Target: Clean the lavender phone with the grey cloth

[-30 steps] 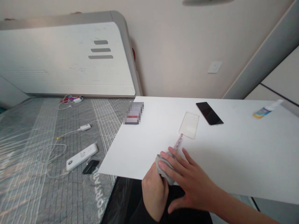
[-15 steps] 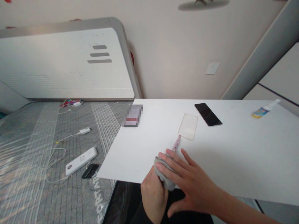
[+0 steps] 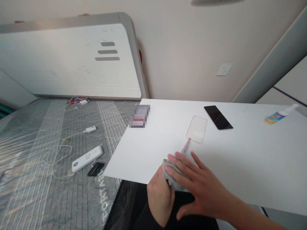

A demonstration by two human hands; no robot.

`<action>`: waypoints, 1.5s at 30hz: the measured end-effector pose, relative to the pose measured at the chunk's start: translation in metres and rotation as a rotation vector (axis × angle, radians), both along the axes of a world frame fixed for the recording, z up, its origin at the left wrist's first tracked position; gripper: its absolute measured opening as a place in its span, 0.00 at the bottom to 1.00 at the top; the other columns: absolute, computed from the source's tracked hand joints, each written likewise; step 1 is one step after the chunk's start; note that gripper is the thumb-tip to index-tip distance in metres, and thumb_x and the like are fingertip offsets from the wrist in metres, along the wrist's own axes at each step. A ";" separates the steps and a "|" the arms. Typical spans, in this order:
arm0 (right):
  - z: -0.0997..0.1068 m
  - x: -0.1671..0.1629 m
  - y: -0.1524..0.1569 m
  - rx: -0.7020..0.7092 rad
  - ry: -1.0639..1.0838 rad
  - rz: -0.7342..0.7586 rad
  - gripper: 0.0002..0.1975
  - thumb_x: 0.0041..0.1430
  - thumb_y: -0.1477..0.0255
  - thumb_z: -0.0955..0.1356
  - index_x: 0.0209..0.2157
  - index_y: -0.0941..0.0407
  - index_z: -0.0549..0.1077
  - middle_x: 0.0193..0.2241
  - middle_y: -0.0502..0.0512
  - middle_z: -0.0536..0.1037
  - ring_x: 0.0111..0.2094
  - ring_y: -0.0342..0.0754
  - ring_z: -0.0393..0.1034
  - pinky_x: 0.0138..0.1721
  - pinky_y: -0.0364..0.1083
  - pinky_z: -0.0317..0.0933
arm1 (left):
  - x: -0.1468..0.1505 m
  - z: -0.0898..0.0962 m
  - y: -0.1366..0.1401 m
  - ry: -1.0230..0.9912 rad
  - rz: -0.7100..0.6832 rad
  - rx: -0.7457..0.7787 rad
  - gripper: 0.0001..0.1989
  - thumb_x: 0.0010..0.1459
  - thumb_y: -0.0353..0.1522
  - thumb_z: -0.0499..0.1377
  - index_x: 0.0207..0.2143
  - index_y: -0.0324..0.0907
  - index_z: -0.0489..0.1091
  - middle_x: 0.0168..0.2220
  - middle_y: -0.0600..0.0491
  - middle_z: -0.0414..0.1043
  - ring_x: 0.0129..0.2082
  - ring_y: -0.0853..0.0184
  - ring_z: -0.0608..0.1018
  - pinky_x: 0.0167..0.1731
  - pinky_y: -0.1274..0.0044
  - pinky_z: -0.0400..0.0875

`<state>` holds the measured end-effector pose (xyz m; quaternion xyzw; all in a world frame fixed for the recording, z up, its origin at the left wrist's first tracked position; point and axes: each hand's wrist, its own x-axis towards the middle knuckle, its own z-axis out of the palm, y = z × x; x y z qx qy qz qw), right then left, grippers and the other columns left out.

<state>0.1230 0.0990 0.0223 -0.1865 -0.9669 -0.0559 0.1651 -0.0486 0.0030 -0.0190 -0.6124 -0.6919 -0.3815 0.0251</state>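
A bunched grey cloth (image 3: pixel 176 180) lies between my two hands at the table's near edge. My left hand (image 3: pixel 161 196) is closed, with its knuckles up and the cloth at its fingers; what else is in the grip is hidden. My right hand (image 3: pixel 200 185) lies over the cloth with its fingers stretched out and its thumb apart. A pink strap (image 3: pixel 185 146) with shiny dots runs out from under the right fingers to a clear phone case (image 3: pixel 197 129) lying flat on the white table (image 3: pixel 240 159).
A dark-screened phone (image 3: pixel 218 117) lies right of the case, and a small spray bottle (image 3: pixel 279 115) lies at the far right. A blurred-out item (image 3: pixel 139 116) is at the table's left edge. Left, on a plastic-covered mattress (image 3: pixel 59 198), are a white power bank (image 3: pixel 87 158), a black device (image 3: pixel 96 169) and cables.
The whole view has shifted slightly, so things appear a little to the right. Both hands keep nearly the same pose around the cloth.
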 end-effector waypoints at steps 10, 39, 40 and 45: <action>-0.001 0.002 0.001 0.030 0.007 -0.118 0.51 0.59 0.34 0.57 0.73 0.52 0.49 0.73 0.57 0.48 0.73 0.70 0.33 0.66 0.71 0.40 | 0.001 -0.001 -0.002 -0.045 -0.002 -0.035 0.07 0.68 0.30 0.53 0.45 0.42 0.69 0.36 0.50 0.81 0.33 0.63 0.84 0.33 0.76 0.78; 0.022 -0.050 -0.044 -0.861 1.106 -0.155 0.21 0.75 0.56 0.58 0.61 0.50 0.64 0.58 0.59 0.73 0.58 0.53 0.71 0.57 0.54 0.71 | 0.022 0.064 0.024 -0.527 -0.265 0.447 0.15 0.61 0.25 0.64 0.49 0.47 0.77 0.44 0.52 0.78 0.43 0.67 0.82 0.42 0.78 0.79; 0.019 -0.053 -0.045 -0.893 1.156 -0.171 0.19 0.75 0.59 0.58 0.61 0.50 0.64 0.57 0.58 0.74 0.58 0.51 0.71 0.56 0.51 0.71 | 0.021 0.065 0.025 -0.497 -0.288 0.427 0.16 0.61 0.24 0.63 0.50 0.46 0.77 0.44 0.51 0.78 0.42 0.68 0.82 0.42 0.79 0.78; 0.013 -0.047 -0.034 -0.744 1.190 -0.204 0.19 0.73 0.72 0.62 0.63 0.48 0.65 0.58 0.55 0.74 0.59 0.50 0.70 0.60 0.52 0.67 | 0.016 0.058 0.025 -0.411 -0.338 0.314 0.16 0.65 0.25 0.61 0.53 0.44 0.74 0.48 0.50 0.81 0.46 0.67 0.83 0.48 0.80 0.77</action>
